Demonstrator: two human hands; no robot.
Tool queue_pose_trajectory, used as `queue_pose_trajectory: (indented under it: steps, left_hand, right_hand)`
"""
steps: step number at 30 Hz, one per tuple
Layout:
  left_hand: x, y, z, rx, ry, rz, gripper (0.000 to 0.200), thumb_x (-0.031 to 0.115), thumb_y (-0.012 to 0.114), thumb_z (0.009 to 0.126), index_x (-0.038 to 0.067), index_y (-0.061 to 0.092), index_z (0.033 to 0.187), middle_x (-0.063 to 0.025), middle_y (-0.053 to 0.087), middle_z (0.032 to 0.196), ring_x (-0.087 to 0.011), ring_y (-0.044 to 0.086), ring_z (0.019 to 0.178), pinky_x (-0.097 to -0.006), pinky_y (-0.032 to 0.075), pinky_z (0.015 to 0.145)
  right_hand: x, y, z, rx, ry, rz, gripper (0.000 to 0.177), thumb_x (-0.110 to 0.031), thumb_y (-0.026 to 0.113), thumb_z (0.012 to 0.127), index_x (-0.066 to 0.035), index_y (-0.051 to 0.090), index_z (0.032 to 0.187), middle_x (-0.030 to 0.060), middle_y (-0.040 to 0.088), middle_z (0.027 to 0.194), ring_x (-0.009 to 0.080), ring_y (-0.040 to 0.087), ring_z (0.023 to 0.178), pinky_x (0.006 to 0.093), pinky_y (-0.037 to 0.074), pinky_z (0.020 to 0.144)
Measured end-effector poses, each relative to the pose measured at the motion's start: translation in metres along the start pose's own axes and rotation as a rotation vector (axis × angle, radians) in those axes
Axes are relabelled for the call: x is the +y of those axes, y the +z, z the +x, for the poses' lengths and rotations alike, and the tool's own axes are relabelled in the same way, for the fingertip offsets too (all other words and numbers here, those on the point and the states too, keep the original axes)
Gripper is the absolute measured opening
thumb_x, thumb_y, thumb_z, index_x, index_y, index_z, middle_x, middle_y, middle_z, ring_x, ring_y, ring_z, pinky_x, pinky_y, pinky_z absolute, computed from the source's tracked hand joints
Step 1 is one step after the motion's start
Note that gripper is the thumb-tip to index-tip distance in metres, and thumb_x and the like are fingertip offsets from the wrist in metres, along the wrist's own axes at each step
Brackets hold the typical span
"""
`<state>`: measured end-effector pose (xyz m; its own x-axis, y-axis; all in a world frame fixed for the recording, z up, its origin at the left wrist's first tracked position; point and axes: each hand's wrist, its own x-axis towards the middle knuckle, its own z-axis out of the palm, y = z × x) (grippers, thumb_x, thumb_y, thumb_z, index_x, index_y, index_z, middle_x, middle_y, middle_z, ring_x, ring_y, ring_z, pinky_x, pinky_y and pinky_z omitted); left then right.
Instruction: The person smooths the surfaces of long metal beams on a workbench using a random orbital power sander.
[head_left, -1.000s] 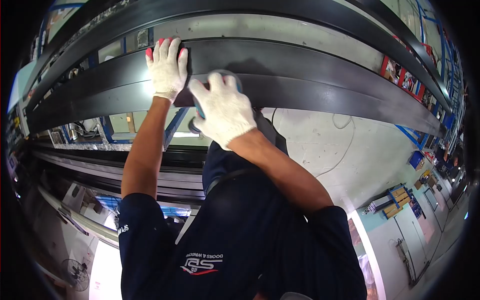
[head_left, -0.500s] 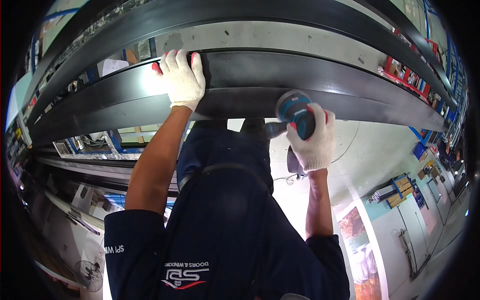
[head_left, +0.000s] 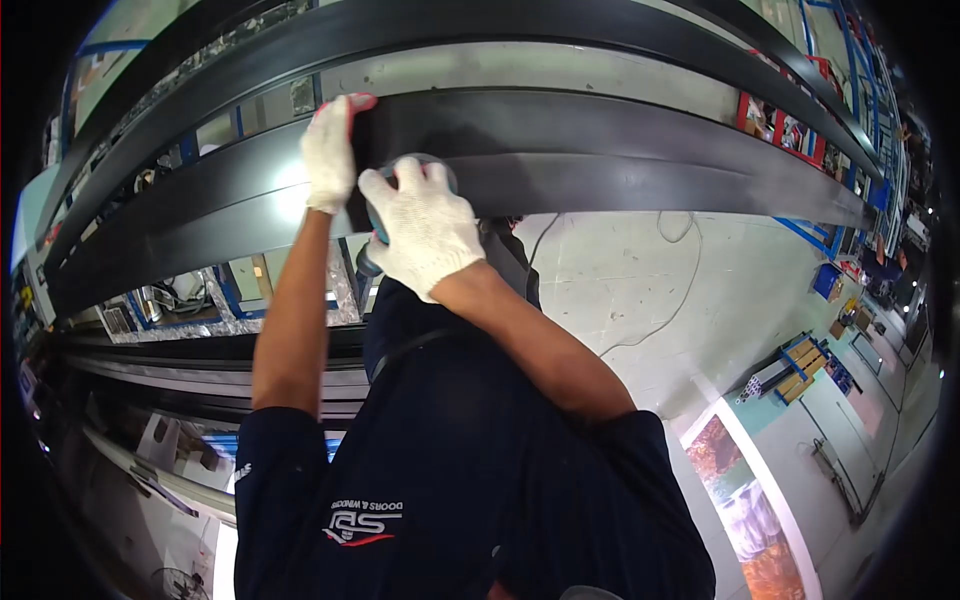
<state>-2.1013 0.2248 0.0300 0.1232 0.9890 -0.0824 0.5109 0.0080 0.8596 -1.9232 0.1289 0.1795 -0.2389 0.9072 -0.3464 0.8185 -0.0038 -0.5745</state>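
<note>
The long black metal profile (head_left: 640, 150) runs left to right across the far side, flat face up, with a dull sheen. The small teal sander (head_left: 378, 236) presses against its near edge, left of centre, mostly hidden under my right grip (head_left: 420, 225).

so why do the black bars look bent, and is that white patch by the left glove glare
Head view: the fisheye lens bows the black bar and blackens the corners; the white patch beside the left hand is glare on the bar's glossy face; the right hand, closed over a teal tool, looks sharp, unblurred.
</note>
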Motion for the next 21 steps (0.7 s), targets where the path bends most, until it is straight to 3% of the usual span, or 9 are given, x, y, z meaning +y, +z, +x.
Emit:
queue_pose_trajectory:
  steps: [2, 4, 6, 9, 11, 14, 18, 21]
  left_hand:
    - [0.004, -0.036, -0.015, 0.04, 0.01, -0.01, 0.044, 0.029, 0.044, 0.12, 0.008, 0.081, 0.13, -0.0111, 0.076, 0.144, -0.0335, 0.068, 0.138, -0.0471, 0.047, 0.121]
    - [-0.044, -0.064, -0.026, 0.111, 0.263, 0.456, 0.046, 0.036, 0.047, 0.119, 0.009, 0.076, 0.143, -0.0124, 0.071, 0.154, -0.0347, 0.06, 0.149, -0.0498, 0.041, 0.127]
    - [-0.078, -0.069, -0.055, 0.14, 0.126, 0.746, 0.056, 0.041, 0.047, 0.119, 0.017, 0.055, 0.169, -0.0117, 0.047, 0.179, -0.0346, 0.038, 0.167, -0.0632, 0.022, 0.135]
    - [-0.074, -0.06, -0.07, 0.156, 0.169, 0.95, 0.062, 0.045, 0.05, 0.117, 0.018, 0.049, 0.173, -0.0116, 0.043, 0.181, -0.0401, 0.034, 0.169, -0.0624, 0.021, 0.136]
    - [-0.072, -0.061, -0.073, 0.145, 0.171, 0.923, 0.061, 0.043, 0.05, 0.117, 0.018, 0.049, 0.173, -0.0101, 0.043, 0.182, -0.0374, 0.033, 0.17, -0.0613, 0.019, 0.137]
    - [-0.072, -0.06, -0.07, 0.183, 0.179, 0.939, 0.059, 0.043, 0.053, 0.116, 0.017, 0.054, 0.17, -0.0109, 0.047, 0.179, -0.0377, 0.037, 0.168, -0.0619, 0.023, 0.136]
    - [-0.065, -0.061, -0.069, 0.218, 0.233, 0.943, 0.056, 0.041, 0.057, 0.115, 0.014, 0.059, 0.165, -0.0133, 0.053, 0.174, -0.0411, 0.045, 0.162, -0.0642, 0.028, 0.132]
    - [-0.066, -0.062, -0.068, 0.222, 0.229, 0.899, 0.056, 0.041, 0.057, 0.115, 0.015, 0.06, 0.165, -0.0135, 0.052, 0.175, -0.04, 0.043, 0.164, -0.0635, 0.027, 0.133]
  right_hand:
    - [-0.002, 0.003, -0.009, -0.032, -0.002, 0.015, 0.065, -0.031, 0.088, 0.084, -0.016, 0.064, 0.143, 0.0187, 0.06, 0.138, 0.0431, 0.063, 0.129, 0.0552, 0.065, 0.095]
    - [0.005, -0.005, -0.02, -0.037, 0.032, 0.011, 0.065, -0.031, 0.088, 0.085, -0.016, 0.064, 0.143, 0.0188, 0.06, 0.139, 0.0429, 0.062, 0.129, 0.0556, 0.065, 0.097]
    - [0.027, -0.015, -0.036, 0.044, 0.157, -0.025, 0.063, -0.034, 0.087, 0.085, -0.021, 0.065, 0.142, 0.0178, 0.06, 0.138, 0.0429, 0.062, 0.13, 0.0569, 0.061, 0.103]
    - [0.079, -0.043, -0.062, 0.218, 0.33, -0.081, 0.061, -0.032, 0.087, 0.083, -0.019, 0.066, 0.138, 0.0186, 0.062, 0.134, 0.0426, 0.066, 0.125, 0.055, 0.06, 0.101]
    - [0.127, -0.061, -0.079, 0.37, 0.362, -0.079, 0.063, -0.033, 0.087, 0.081, -0.017, 0.068, 0.139, 0.0212, 0.066, 0.132, 0.0433, 0.069, 0.119, 0.0516, 0.059, 0.102]
    - [0.197, -0.084, -0.105, 0.503, 0.517, -0.02, 0.069, -0.032, 0.091, 0.081, -0.015, 0.067, 0.144, 0.0184, 0.068, 0.133, 0.0395, 0.072, 0.124, 0.0493, 0.058, 0.108]
    - [0.216, -0.102, -0.11, 0.493, 0.628, -0.042, 0.07, -0.034, 0.091, 0.081, -0.017, 0.068, 0.145, 0.0182, 0.068, 0.137, 0.0389, 0.072, 0.126, 0.0485, 0.058, 0.11]
    - [0.163, -0.083, -0.091, 0.453, 0.534, -0.023, 0.07, -0.036, 0.087, 0.082, -0.014, 0.068, 0.146, 0.0197, 0.068, 0.134, 0.0395, 0.072, 0.124, 0.0486, 0.059, 0.109]
